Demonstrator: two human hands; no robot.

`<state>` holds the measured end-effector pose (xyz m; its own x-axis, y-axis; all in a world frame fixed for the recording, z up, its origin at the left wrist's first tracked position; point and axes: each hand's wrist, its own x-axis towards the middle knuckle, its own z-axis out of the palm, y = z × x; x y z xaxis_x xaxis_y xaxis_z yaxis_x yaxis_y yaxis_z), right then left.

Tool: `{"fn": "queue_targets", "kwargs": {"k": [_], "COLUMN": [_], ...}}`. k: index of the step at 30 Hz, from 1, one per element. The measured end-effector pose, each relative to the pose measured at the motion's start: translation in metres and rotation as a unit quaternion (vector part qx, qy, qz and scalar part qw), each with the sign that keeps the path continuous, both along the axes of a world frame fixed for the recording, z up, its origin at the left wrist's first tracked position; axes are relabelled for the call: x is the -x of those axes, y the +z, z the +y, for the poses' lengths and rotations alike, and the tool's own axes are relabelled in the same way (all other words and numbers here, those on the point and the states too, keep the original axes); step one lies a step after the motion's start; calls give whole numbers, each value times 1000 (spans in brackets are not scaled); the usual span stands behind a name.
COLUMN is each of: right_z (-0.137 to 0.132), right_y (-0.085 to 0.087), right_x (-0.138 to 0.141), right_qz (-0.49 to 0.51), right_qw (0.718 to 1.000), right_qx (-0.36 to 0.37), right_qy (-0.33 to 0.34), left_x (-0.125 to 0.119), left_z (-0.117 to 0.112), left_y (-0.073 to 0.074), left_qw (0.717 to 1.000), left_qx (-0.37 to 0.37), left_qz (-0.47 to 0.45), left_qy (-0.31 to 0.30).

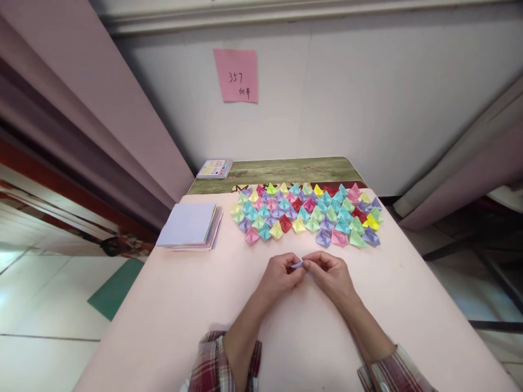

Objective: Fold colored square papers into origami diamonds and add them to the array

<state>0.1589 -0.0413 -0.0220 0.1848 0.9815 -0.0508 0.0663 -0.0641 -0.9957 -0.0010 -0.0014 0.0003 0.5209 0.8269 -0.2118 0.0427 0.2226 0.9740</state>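
Between my fingertips is a small folded piece of lavender paper [297, 265], mostly hidden by the fingers. My left hand [281, 272] pinches it from the left side. From the right, my right hand [330, 273] is closed on it with thumb and forefinger. Just beyond both hands stand rows of small folded paper boats [299, 225] in blue, green, pink, red, yellow and purple. A stack of square coloured paper [187, 224] lies to the left, with a lavender sheet on top.
The pink-covered table [163, 321] has a green wood-patterned strip [286, 170] at its far end, where a small packet [214, 168] lies. A pink note [236, 76] is stuck on the wall. Curtains hang on both sides.
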Motion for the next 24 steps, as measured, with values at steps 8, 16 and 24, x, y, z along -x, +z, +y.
{"fn": "queue_targets", "kwargs": {"k": [8, 16, 24], "right_z": [-1, -1, 0], "right_y": [6, 4, 5], "right_x": [1, 3, 2], "right_qz": [26, 31, 42], "right_qw": [999, 999, 999], "right_qx": [17, 4, -12], "right_qy": [38, 36, -12], "left_x": [1, -3, -6], "left_z": [5, 0, -6], "left_y": [3, 3, 0], "left_qw": [995, 995, 999], "left_qx": [-47, -40, -17], "left_qz": [-24, -21, 38], "left_qy": [86, 89, 19]}}
